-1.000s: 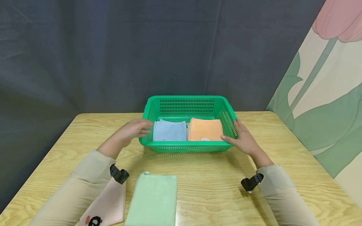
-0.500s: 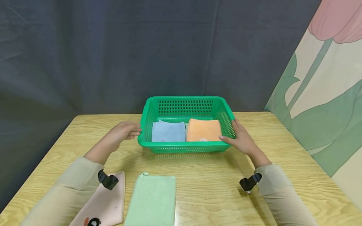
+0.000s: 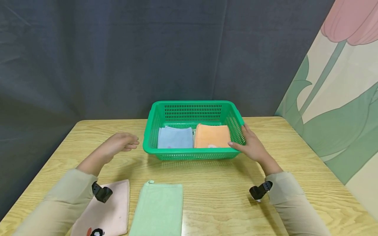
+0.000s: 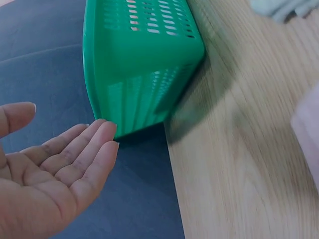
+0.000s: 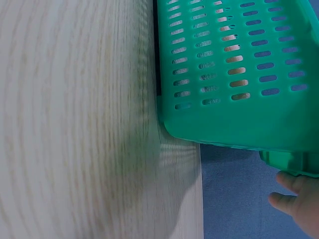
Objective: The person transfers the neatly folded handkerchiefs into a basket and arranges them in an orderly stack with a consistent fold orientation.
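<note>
A green plastic basket [image 3: 193, 150] with slotted walls stands at the back of the table. Inside it lie a folded blue towel [image 3: 175, 137] on the left and a folded orange towel [image 3: 212, 136] on the right. My right hand [image 3: 251, 145] holds the basket's right rim near the front corner, thumb on top and fingers along the outside. Left of the basket, a gap away in the head view, hovers my left hand [image 3: 119, 144]. Its palm and loosely extended fingers [image 4: 94, 169] show in the left wrist view, and nothing is held there.
A folded light green towel [image 3: 159, 209] lies at the front middle of the wooden table [image 3: 218, 196]. Beside it, partly under the left forearm, is a pink towel [image 3: 115, 206] with a dark embroidered figure. A dark curtain [image 3: 189, 49] hangs behind the table.
My left hand has come away from the basket's left side, moving left and slightly toward me. The right hand keeps its place on the rim. The towels have stayed put.
</note>
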